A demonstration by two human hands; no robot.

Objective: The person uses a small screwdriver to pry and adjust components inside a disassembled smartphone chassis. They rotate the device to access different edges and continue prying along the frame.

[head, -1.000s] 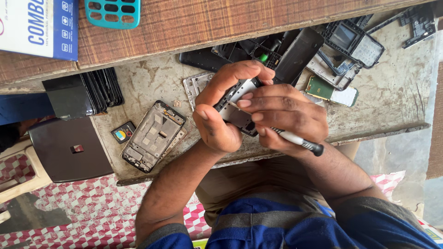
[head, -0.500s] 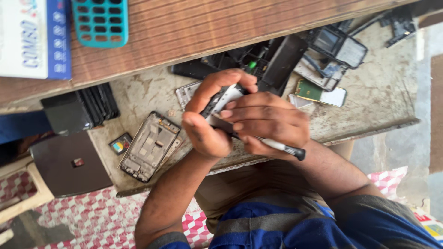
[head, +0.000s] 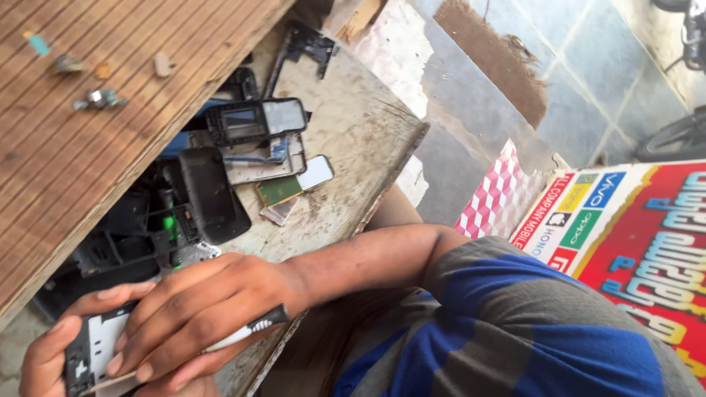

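Observation:
My left hand [head: 43, 358] sits at the bottom left corner and grips a small white and black phone body [head: 92, 347]. My right hand [head: 198, 309] lies over that phone body with its fingers on it. The same hand holds a black-handled screwdriver [head: 257, 323] that points out to the right. Both hands hover over the near edge of a worn grey workbench [head: 353, 140]. Part of the phone body is hidden under my fingers.
On the bench lie a black phone cover [head: 213, 192], a black phone front frame [head: 254, 121], a green circuit board [head: 294, 184] and several dark parts. A wooden shelf [head: 110, 140] with small loose bits [head: 95, 98] overhangs them. A colourful signboard [head: 632, 242] and tiled floor [head: 573, 73] are at right.
The view has swung to the right, so my hands now sit at the bottom left. They still hold the phone body and the screwdriver. The signboard and floor have come into view.

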